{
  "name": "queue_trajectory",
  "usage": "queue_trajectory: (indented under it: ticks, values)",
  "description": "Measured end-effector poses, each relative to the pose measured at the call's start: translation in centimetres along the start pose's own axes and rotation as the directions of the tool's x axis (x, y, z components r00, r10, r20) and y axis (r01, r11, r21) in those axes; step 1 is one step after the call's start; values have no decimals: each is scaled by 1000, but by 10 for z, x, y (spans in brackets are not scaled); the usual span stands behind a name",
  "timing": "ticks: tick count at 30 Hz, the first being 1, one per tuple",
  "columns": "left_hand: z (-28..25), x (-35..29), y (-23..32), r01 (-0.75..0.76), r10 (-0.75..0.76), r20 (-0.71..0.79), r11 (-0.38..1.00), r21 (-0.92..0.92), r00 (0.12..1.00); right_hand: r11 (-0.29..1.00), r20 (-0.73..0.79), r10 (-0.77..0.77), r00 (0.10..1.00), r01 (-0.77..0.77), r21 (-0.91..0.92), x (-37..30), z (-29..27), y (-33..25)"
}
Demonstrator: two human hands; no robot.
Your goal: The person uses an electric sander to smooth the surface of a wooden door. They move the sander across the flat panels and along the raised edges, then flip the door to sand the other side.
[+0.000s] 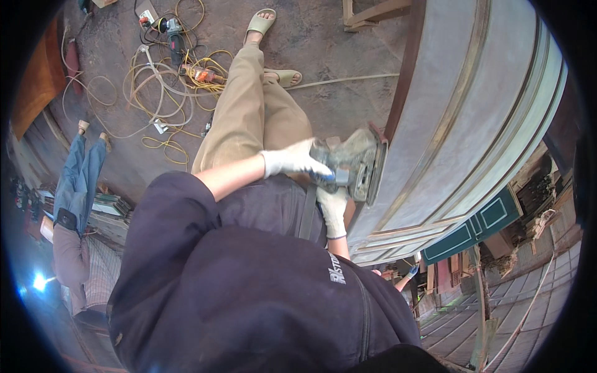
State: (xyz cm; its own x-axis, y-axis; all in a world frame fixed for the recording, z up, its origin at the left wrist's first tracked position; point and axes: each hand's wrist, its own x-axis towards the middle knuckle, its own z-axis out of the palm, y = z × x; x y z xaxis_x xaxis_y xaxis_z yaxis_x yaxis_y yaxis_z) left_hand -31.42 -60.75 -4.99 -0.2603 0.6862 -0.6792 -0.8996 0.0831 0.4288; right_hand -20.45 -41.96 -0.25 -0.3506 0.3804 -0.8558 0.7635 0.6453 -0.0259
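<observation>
A dusty electric sander [357, 165] is held in front of my waist, its flat pad facing the edge of a large grey panelled door [435, 130]. Whether the pad touches the wood is hard to tell. My left hand [292, 160], in a white work glove, closes round the sander's rear part. Lower down, my right hand [334, 208], also gloved in white, grips the sander's near side, its fingers partly hidden by the body. The door stands at my right, with raised mouldings along its face and a brown edge toward me.
Tangled yellow cords and clear hoses [158, 93] lie on the floor at the far left, with an angle grinder [175, 40] among them. Another person [81, 168] stands at the left. A wooden stand [373, 13] is at the far side; a green panel [476, 227] lies beyond the door.
</observation>
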Motion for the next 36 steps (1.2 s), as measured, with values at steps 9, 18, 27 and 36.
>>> queue_trajectory:
  ticks: [9, 18, 27, 36]
  values:
    - [-133, 32, 136, -471, 519, -252, 852, 228, 817, 822, -140, -432, 891, 453, 346, 103, -25, -220]
    - [-105, 31, 90, -470, 465, -106, 882, -25, 879, 840, -159, -409, 899, 439, 320, 78, -16, -177]
    - [18, 35, -83, -23, 24, -50, 1000, 17, 998, 991, 23, -114, 993, 112, 72, -3, -16, 7]
    - [-59, 20, 19, -46, 25, -221, 995, -89, 975, 905, -134, -367, 921, 387, 175, 30, -33, -74]
